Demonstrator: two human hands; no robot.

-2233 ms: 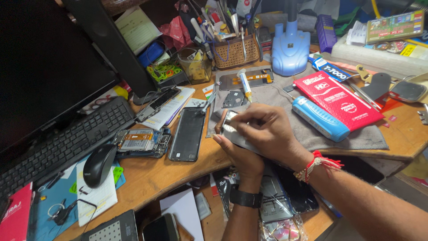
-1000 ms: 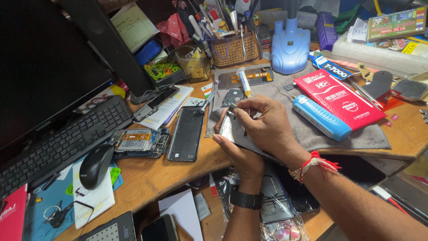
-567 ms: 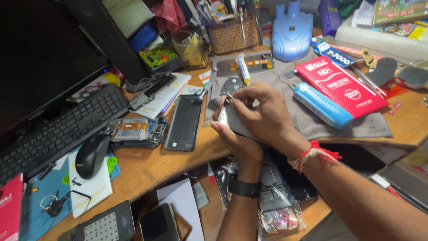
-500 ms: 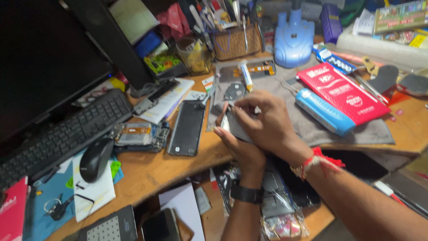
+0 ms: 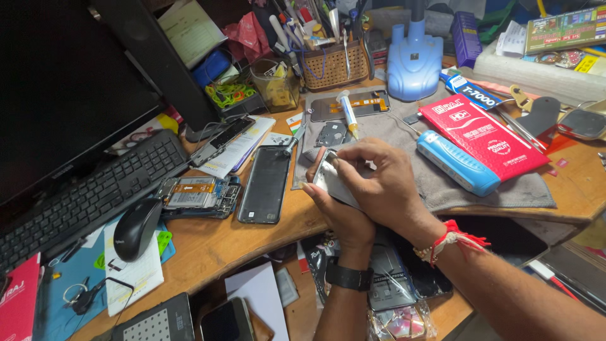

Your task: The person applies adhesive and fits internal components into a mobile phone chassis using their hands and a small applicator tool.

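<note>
**Head view: both hands on a phone panel at the desk edge**

A silvery phone panel [image 5: 328, 180] sits tilted between the left hand [image 5: 338, 211], cupping beneath, and right hand [image 5: 379, 183], fingertips pinching its top edge. A black phone [image 5: 264, 192] lies at nine o'clock; a red box [image 5: 483, 136] at two.

head view, looking steeply down, close over desk [image 5: 208, 252]

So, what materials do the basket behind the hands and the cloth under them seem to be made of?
The basket looks like woven wicker or cane: brown strands in an open weave. The grey cloth looks like soft matte fabric, perhaps microfibre; it wrinkles and drapes at the desk edge.
</note>
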